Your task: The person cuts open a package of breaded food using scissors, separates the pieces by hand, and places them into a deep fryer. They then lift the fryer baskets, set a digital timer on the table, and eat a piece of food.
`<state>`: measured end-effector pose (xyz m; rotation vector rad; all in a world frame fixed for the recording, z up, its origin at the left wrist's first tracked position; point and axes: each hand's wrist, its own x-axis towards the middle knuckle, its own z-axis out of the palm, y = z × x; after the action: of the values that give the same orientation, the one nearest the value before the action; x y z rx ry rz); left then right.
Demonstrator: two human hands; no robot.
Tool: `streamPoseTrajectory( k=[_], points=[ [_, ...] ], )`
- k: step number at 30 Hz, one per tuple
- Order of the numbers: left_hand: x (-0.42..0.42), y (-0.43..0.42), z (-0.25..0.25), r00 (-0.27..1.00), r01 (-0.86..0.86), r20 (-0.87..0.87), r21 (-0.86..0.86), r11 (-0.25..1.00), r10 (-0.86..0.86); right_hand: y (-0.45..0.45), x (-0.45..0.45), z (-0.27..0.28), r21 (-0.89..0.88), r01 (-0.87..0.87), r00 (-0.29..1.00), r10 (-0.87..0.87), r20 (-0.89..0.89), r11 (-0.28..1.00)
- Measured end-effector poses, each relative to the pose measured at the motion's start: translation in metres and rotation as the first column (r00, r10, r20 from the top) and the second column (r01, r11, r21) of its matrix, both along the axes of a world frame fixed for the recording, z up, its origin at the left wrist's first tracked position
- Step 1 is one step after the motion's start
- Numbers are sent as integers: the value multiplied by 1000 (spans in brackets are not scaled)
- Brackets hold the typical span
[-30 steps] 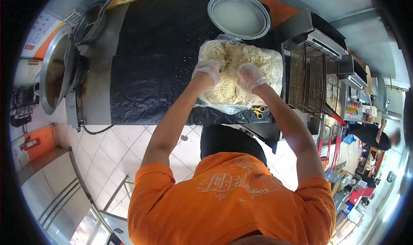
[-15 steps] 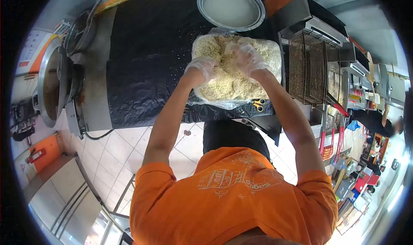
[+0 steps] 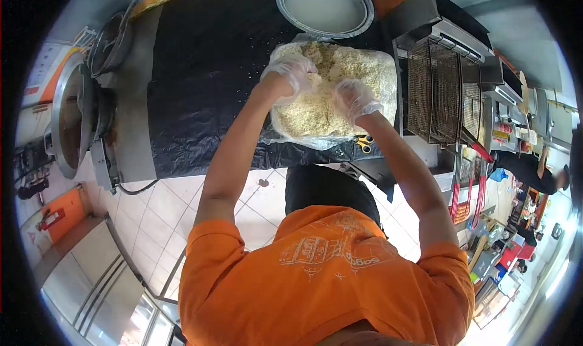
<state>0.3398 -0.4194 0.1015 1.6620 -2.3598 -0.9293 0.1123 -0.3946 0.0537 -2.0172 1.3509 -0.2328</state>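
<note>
A shallow tray lined with clear plastic holds a heap of pale, coarse breading crumbs (image 3: 364, 69). My left hand (image 3: 293, 75), in a clear plastic glove, is curled over the left part of the heap, its fingertips in the crumbs. My right hand (image 3: 355, 98), gloved the same way, bends its fingers down into the crumbs right of the middle. Both hands look closed; crumbs and glove hide what is between the fingers. Yellow-and-black scissors (image 3: 364, 143) lie at the tray's near right edge.
A round metal bowl (image 3: 325, 9) of whitish liquid stands beyond the tray. Black plastic sheeting (image 3: 206, 91) with scattered crumbs covers the table. Wire fry baskets (image 3: 443, 94) with red handles stand to the right. Another person (image 3: 531, 170) is at the far right.
My left hand has moved up and right, further over the crumbs. My right hand has come down towards me from the far part of the heap.
</note>
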Motion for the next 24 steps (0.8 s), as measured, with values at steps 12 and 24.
streamPoseTrajectory(
  k=[12,24],
  points=[
    [-17,0,18,970,-244,1,-35,969,244,28,23,-1,-319,-167,766,-81,-638,933],
    [-11,19,-2,977,-102,171,-160,982,130,31,10,-11,-223,243,938,-287,-192,944]
  ],
)
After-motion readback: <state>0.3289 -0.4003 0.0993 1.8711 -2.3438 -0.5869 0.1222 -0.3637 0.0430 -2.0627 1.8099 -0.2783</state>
